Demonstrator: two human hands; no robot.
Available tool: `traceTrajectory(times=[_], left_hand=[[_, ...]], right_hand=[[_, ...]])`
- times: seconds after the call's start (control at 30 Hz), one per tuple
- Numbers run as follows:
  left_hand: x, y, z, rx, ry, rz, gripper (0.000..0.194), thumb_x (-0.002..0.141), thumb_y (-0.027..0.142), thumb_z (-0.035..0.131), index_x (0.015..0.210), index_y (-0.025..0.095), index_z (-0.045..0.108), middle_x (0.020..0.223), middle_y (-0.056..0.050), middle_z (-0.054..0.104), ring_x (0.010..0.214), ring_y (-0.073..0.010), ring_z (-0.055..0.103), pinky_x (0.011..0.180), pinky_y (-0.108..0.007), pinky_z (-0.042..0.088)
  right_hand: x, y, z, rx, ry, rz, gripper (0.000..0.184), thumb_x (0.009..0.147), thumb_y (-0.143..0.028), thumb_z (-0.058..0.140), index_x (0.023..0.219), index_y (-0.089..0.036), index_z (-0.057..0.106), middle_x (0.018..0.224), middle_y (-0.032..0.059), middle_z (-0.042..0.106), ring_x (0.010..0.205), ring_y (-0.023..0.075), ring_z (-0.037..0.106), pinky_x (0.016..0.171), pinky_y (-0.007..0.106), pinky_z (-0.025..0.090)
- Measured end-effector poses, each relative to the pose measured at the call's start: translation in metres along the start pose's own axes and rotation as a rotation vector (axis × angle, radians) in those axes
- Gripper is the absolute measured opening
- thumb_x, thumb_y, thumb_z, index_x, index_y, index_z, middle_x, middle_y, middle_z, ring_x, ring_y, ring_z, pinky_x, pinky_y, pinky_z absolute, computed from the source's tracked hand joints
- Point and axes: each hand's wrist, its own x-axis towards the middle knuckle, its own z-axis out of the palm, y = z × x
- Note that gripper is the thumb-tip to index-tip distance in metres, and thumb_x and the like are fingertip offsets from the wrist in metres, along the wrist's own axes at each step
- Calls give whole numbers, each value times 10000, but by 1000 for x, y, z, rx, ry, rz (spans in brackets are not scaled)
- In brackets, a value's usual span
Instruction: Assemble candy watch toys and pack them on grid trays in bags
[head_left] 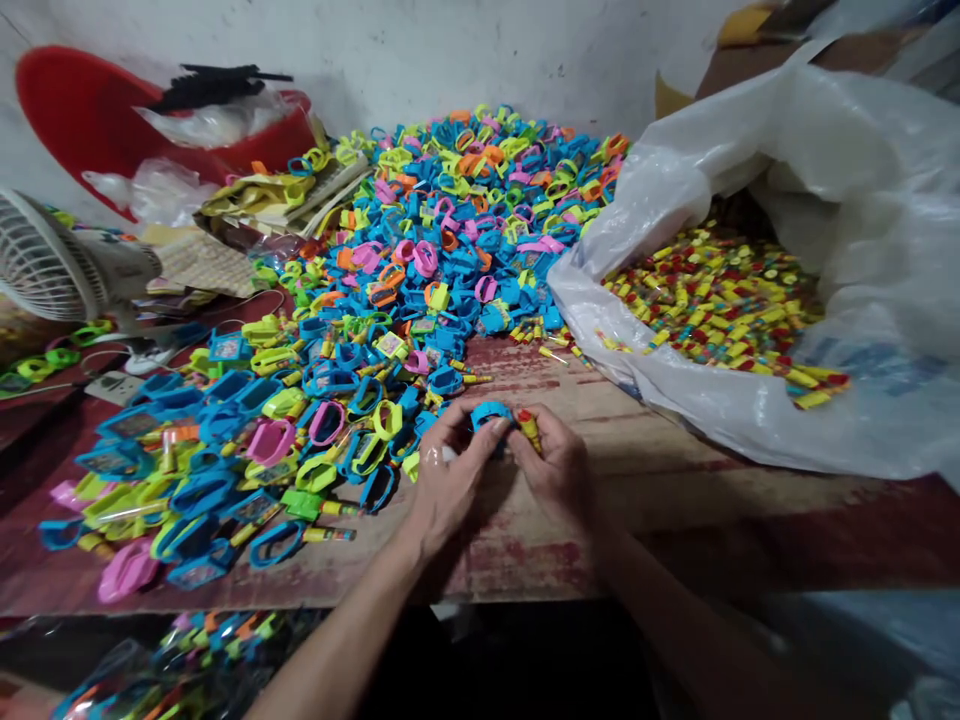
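Observation:
My left hand (461, 460) is closed around a blue plastic toy watch (491, 412), whose curved band shows above the thumb. Close beside it, my right hand (555, 465) pinches a small yellow tube with a red end (529, 430). The fingertips of both hands nearly meet at the watch, and its underside is hidden by them. Left of my hands spreads a heap of toy watches (322, 380) in blue, green, pink and orange. Several in front have small tubes (328, 534) sticking out of them.
An open white plastic sack (750, 400) full of yellow and red tubes (720, 300) leans at the right. A desk fan (52, 260) stands at the left, with a red basin (82, 110) behind it. The worn wooden table (652, 510) ends just before my body.

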Motion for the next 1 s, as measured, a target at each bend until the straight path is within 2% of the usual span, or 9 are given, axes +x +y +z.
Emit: traceTrajectory(times=[0.1,0.2,0.3,0.4,0.47,0.53,0.7,1.0], left_hand=[[-10,-10,3,22,121,30,226,913,404,574,976,198,644,1033,-35,675,976,-167,603,902,-265,454],[-9,-12,-6,-25,155,5,247,922,453,547,964,212,587,951,-21,663,848,-149,614,818,-264,476],[-6,-6,-21,-17,-25,-114,284,871,483,607,947,211,569,786,16,609,623,-113,533,618,-230,425],[-6,-1,-30,121,-249,-184,259,843,433,639,945,196,614,788,19,577,665,-114,487,616,-218,371],[-7,-2,-32,143,-313,-210,221,859,395,606,974,206,611,817,23,575,715,-120,479,651,-217,361],[-9,-6,-33,104,-343,-261,188,873,362,564,989,217,594,817,27,576,710,-120,475,645,-218,352],[-9,-15,-33,85,-397,-307,150,856,313,531,935,203,595,841,21,611,706,-122,496,654,-222,362],[-13,-21,-26,-28,-353,-411,176,783,336,591,891,197,581,795,14,595,713,-134,528,659,-231,417]], right_hand=[[-13,-11,11,81,-15,10,61,887,-273,539,879,-219,565,699,-29,610,602,128,570,538,213,431],[-20,-15,1,37,-97,-33,148,940,-270,472,1057,-219,545,816,5,662,686,152,624,615,244,482],[-15,-11,-24,-69,-189,-91,199,993,-251,391,1149,-215,509,877,38,675,734,167,643,671,276,496],[-1,-3,-39,-65,-306,-202,166,989,-245,434,1089,-221,565,922,42,683,811,170,650,719,280,498],[8,1,-41,2,-372,-300,180,985,-233,453,1073,-216,609,974,47,677,892,171,644,782,290,499],[13,4,-40,53,-401,-354,210,989,-223,453,1089,-215,637,989,48,664,931,170,630,822,302,493],[9,8,-39,83,-419,-360,233,992,-239,459,1131,-246,647,957,36,647,902,177,608,813,322,489],[5,13,-40,66,-443,-370,253,1001,-255,437,1151,-222,638,945,50,634,874,175,596,794,320,483]])
